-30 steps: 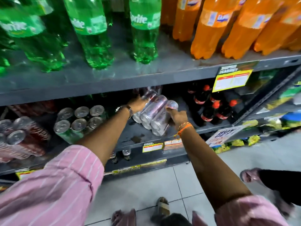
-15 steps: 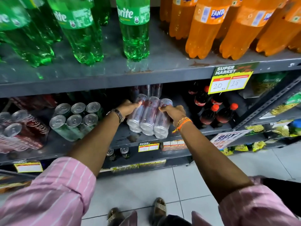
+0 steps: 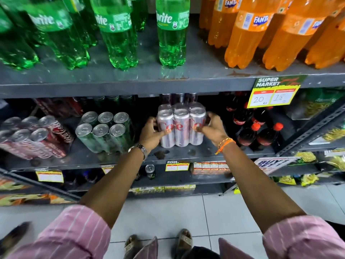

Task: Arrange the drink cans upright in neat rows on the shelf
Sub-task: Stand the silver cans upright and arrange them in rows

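Observation:
A shrink-wrapped pack of silver cola cans (image 3: pixel 180 126) stands upright on the grey middle shelf (image 3: pixel 186 153), tops facing up. My left hand (image 3: pixel 152 132) grips its left side and my right hand (image 3: pixel 212 128) grips its right side. More silver cans (image 3: pixel 178 98) stand behind it in the dark. A wrapped pack of green cans (image 3: pixel 103 132) leans to the left of my left hand. Further left lies a pack of red cola cans (image 3: pixel 33 137), tilted.
Small dark cola bottles with red caps (image 3: pixel 257 131) stand right of the pack. Green and orange bottles fill the upper shelf (image 3: pixel 130 79). A yellow price tag (image 3: pixel 272 94) hangs from that shelf's edge. A single can (image 3: pixel 150 171) sits on the lower shelf. Tiled floor lies below.
The silver can pack was tilted with its tops toward me; now it stands upright on the shelf. Both hands stayed on its sides and moved slightly deeper.

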